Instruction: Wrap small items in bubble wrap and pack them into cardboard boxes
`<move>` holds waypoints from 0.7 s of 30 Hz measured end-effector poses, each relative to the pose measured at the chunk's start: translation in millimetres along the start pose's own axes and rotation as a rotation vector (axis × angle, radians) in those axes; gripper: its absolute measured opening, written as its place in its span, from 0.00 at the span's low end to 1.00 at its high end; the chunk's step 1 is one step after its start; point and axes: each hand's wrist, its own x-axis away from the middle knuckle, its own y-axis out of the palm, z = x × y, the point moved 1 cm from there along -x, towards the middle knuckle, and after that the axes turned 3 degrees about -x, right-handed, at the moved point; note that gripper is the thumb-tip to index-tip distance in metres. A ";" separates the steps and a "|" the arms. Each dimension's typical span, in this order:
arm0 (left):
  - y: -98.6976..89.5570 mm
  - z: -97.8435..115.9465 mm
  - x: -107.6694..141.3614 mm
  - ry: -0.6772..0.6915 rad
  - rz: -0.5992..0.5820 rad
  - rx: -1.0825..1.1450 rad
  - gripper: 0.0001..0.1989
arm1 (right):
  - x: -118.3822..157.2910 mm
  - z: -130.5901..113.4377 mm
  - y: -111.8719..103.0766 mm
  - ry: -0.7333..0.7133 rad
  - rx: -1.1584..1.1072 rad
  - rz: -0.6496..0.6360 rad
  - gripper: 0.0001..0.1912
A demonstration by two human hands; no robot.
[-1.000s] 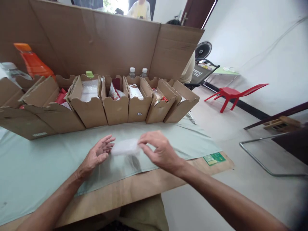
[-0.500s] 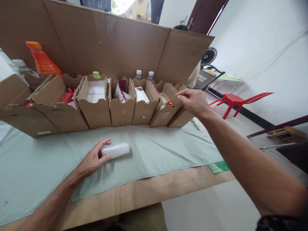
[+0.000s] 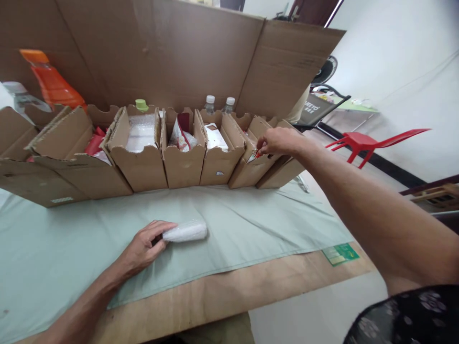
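Observation:
My left hand (image 3: 150, 242) is closed around the near end of a small roll wrapped in bubble wrap (image 3: 188, 231), just above or on the pale green cloth. At the right of the row, my right hand (image 3: 278, 142) reaches into a narrow cardboard box (image 3: 247, 173). Its fingers are curled together at a bit of red and white packaging (image 3: 255, 154) inside; what they pinch is mostly hidden. Other cardboard boxes in the row hold bubble-wrapped pieces (image 3: 141, 135), a red and white pouch (image 3: 181, 136), a white carton (image 3: 215, 137) and red packets (image 3: 95, 142).
Behind the boxes stands a tall cardboard panel (image 3: 201, 52), with an orange bottle (image 3: 55, 81) and clear bottles (image 3: 210, 102) before it. The green cloth (image 3: 143, 210) covers a wooden table (image 3: 215, 286). A green card (image 3: 340, 254) lies by its edge. A red chair (image 3: 366, 142) is beyond.
My right hand has lowered from above the end boxes into the sixth box. The left hand's grip has closed more on the bubble-wrapped roll, and the view has shifted slightly.

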 end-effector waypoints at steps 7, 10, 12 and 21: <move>-4.1 7.9 1.3 -0.083 -0.021 0.035 0.16 | 5.1 -18.3 5.4 0.018 0.055 0.044 0.19; -4.0 7.7 1.2 -0.091 -0.010 0.055 0.17 | 6.6 -14.4 7.9 -0.011 0.017 0.056 0.16; -4.1 7.9 0.1 -0.093 -0.004 0.075 0.18 | 6.2 -7.8 10.3 -0.019 -0.028 0.082 0.14; -7.3 13.5 -4.8 -0.105 -0.006 0.122 0.14 | 8.3 9.6 11.7 0.102 -0.156 0.247 0.13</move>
